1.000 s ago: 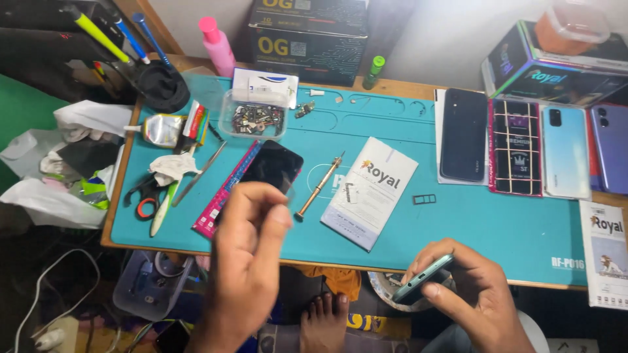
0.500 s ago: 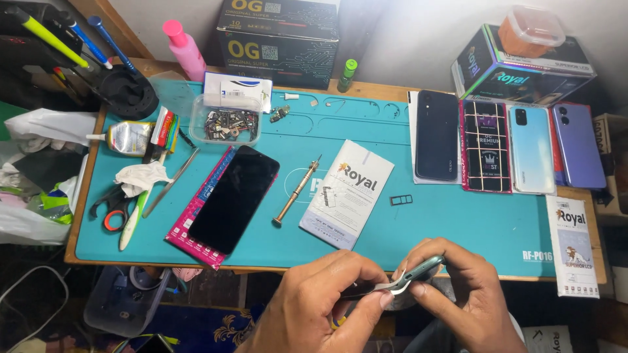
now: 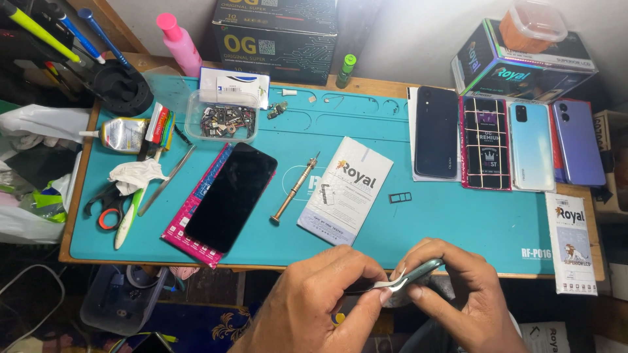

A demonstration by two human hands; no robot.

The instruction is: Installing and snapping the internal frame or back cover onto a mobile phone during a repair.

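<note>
Both hands pinch one teal phone point(image 3: 418, 271) edge-on below the tabletop point(image 3: 458, 222) edge: left hand point(image 3: 320, 301) at its near end, right hand point(image 3: 458, 294) cupping the far end (long axis tilted up-right).

Glossy black glass screen point(image 3: 230, 196), matt teal rubber mat point(image 3: 458, 222), metal screwdriver point(image 3: 296, 188).

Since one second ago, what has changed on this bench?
The left hand came down from above the mat and now pinches the teal phone together with the right hand, which held it alone before. The black screen and screwdriver stayed put.
</note>
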